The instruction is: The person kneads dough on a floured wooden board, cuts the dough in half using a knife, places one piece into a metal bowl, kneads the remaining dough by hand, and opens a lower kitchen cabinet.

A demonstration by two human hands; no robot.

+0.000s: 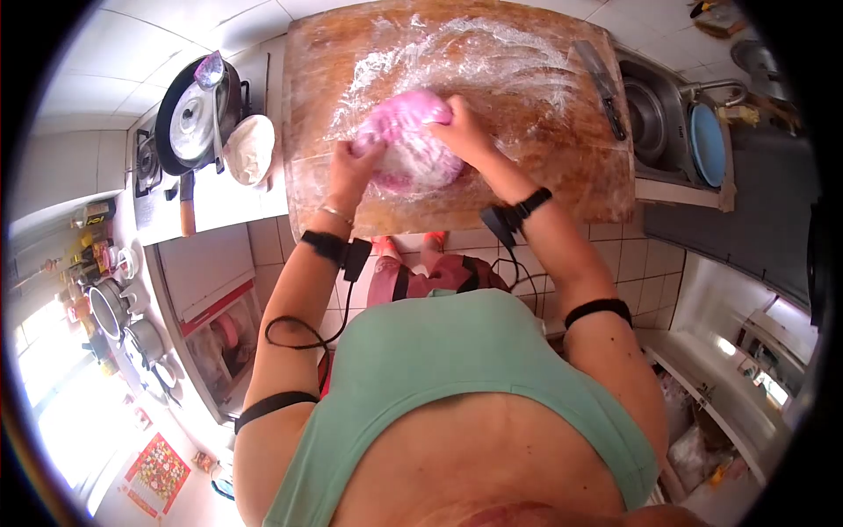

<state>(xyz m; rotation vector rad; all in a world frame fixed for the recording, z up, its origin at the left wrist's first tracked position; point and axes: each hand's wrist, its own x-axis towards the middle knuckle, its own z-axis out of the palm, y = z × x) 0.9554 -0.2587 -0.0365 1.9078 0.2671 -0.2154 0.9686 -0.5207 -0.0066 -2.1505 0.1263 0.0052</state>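
Observation:
A flat, rounded mass of pink dough [413, 145], dusted with white flour, lies on a large wooden board [544, 189]. At its left edge my left hand [353, 162] grips the dough between thumb and fingers. My right hand [463, 133] is closed on the upper right edge of the same dough. The fingertips of both hands are partly hidden by the dough. White flour [474, 53] is spread over the board beyond the dough.
A cleaver-like knife [600, 83] lies at the board's right edge, beside a sink [648, 114] with a blue basin [706, 145]. On the left are a black pan [167, 119] on the stove, a ladle [216, 123] and a bowl of flour [251, 151].

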